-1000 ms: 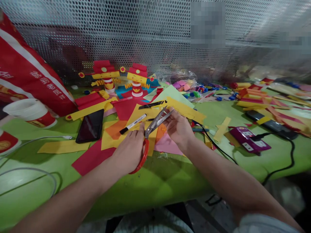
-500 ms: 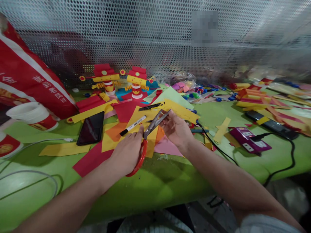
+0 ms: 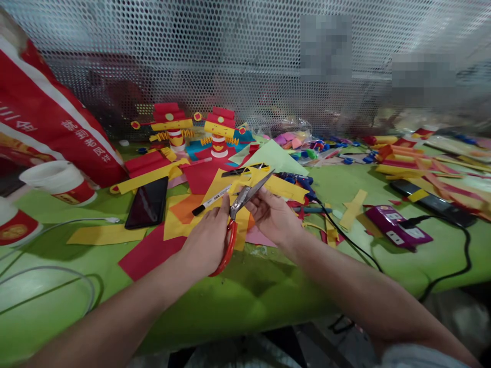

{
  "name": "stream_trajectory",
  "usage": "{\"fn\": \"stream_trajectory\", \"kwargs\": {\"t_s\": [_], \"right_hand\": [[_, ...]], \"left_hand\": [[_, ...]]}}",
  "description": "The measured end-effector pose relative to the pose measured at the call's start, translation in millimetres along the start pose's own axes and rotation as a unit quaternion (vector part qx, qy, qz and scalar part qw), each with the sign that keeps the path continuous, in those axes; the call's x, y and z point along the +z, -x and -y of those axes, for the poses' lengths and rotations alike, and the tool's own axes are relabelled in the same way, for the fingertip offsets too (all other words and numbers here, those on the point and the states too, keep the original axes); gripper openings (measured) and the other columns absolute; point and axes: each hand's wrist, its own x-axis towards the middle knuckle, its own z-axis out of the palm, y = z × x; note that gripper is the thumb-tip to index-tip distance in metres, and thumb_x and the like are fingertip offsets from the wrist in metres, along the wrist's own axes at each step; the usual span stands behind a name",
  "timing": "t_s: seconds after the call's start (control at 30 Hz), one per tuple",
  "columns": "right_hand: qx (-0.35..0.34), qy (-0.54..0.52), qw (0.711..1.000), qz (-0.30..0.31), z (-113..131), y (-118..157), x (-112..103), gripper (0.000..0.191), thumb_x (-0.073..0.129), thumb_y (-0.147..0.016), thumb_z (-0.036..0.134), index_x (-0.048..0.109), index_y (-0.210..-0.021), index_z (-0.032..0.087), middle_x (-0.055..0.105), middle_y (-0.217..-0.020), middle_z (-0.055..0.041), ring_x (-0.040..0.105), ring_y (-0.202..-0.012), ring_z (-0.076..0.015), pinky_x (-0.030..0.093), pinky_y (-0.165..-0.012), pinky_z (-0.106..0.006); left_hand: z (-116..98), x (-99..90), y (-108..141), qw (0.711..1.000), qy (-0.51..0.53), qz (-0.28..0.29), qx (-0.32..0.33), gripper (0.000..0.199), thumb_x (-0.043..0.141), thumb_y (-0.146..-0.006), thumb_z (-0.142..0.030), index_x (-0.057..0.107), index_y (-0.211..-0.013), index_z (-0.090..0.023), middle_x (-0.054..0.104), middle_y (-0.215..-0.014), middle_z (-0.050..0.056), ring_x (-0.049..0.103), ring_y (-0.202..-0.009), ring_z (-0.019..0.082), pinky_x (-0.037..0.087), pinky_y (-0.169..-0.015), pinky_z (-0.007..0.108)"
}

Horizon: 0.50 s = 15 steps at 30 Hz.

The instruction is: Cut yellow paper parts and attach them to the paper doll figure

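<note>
Red-handled scissors (image 3: 231, 240) are held in my left hand (image 3: 209, 237), their blades parted and pointing up to the right. My right hand (image 3: 274, 217) is closed just beyond the blades, its fingertips partly behind them; a thin yellow paper piece (image 3: 245, 179) shows at the blades, and I cannot make out exactly how the fingers grip it. Beneath both hands lie yellow, orange, red and pink paper sheets (image 3: 143, 255). A black-capped marker (image 3: 210, 202) rests on the sheets beside my left hand.
Two red-and-yellow paper figures (image 3: 218, 134) stand behind. To the left are a phone (image 3: 147, 203), paper cups (image 3: 61, 183) and a red bag (image 3: 72, 122). At right, a purple power socket (image 3: 399, 226) has a black cable. Paper scraps cover the green table (image 3: 268, 296).
The scissors blades have opened wider. A thin yellow paper piece now shows by them. The view has shifted slightly, moving the table items a little to the right.
</note>
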Motion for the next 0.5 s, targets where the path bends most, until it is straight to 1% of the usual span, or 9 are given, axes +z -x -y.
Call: {"fn": "stream_trajectory", "kwargs": {"t_s": [0.1, 0.2, 0.33, 0.43, 0.5], "right_hand": [[-0.002, 0.005, 1.0, 0.012, -2.4, -0.4, -2.6, 0.003, 0.068, -0.069, 0.016, 0.066, -0.068, 0.018, 0.072, -0.073, -0.0002, 0.067, -0.07, -0.0109, 0.057, -0.067, -0.019], [0.004, 0.001, 1.0, 0.014, -3.4, -0.4, -3.3, 0.004, 0.069, -0.067, 0.016, 0.066, -0.067, 0.018, 0.072, -0.073, -0.0005, 0.067, -0.07, -0.0105, 0.056, -0.067, -0.018], [0.009, -0.003, 1.0, 0.013, -3.2, 0.6, -2.0, 0.005, 0.069, -0.067, 0.015, 0.066, -0.067, 0.019, 0.072, -0.073, -0.0002, 0.067, -0.07, -0.0099, 0.056, -0.066, -0.017], [0.009, -0.002, 1.0, 0.008, -3.5, 1.3, -1.6, 0.005, 0.069, -0.067, 0.016, 0.066, -0.068, 0.019, 0.072, -0.073, 0.0003, 0.067, -0.07, -0.0102, 0.057, -0.064, -0.018], [0.009, -0.003, 1.0, 0.009, -3.6, 1.6, -1.8, 0.005, 0.07, -0.066, 0.017, 0.066, -0.068, 0.019, 0.072, -0.074, 0.0003, 0.067, -0.069, -0.0105, 0.057, -0.064, -0.018]], "left_hand": [[0.7, 0.3, 0.7, 1.0, 0.018, -0.011, -0.001, 0.06, 0.028, -0.083, -0.014, 0.019, -0.142, -0.003, 0.05, -0.128, 0.025, 0.047, -0.12, 0.031, 0.039, -0.096, 0.05], [0.8, 0.4, 0.9, 0.999, 0.033, -0.02, 0.001, 0.06, 0.028, -0.083, -0.014, 0.02, -0.142, -0.008, 0.053, -0.125, 0.022, 0.048, -0.12, 0.029, 0.04, -0.096, 0.049], [1.7, 2.4, 0.0, 0.998, 0.044, -0.034, 0.003, 0.061, 0.03, -0.082, -0.014, 0.023, -0.142, -0.01, 0.047, -0.133, 0.021, 0.047, -0.122, 0.029, 0.04, -0.097, 0.047], [3.0, 4.5, -0.6, 0.998, 0.04, -0.039, 0.006, 0.063, 0.031, -0.08, -0.013, 0.021, -0.143, -0.012, 0.043, -0.137, 0.021, 0.047, -0.122, 0.029, 0.041, -0.096, 0.048], [3.5, 5.1, -0.7, 0.999, 0.04, -0.033, 0.003, 0.066, 0.033, -0.079, -0.012, 0.018, -0.143, -0.011, 0.042, -0.137, 0.022, 0.048, -0.121, 0.03, 0.042, -0.094, 0.048]]}}
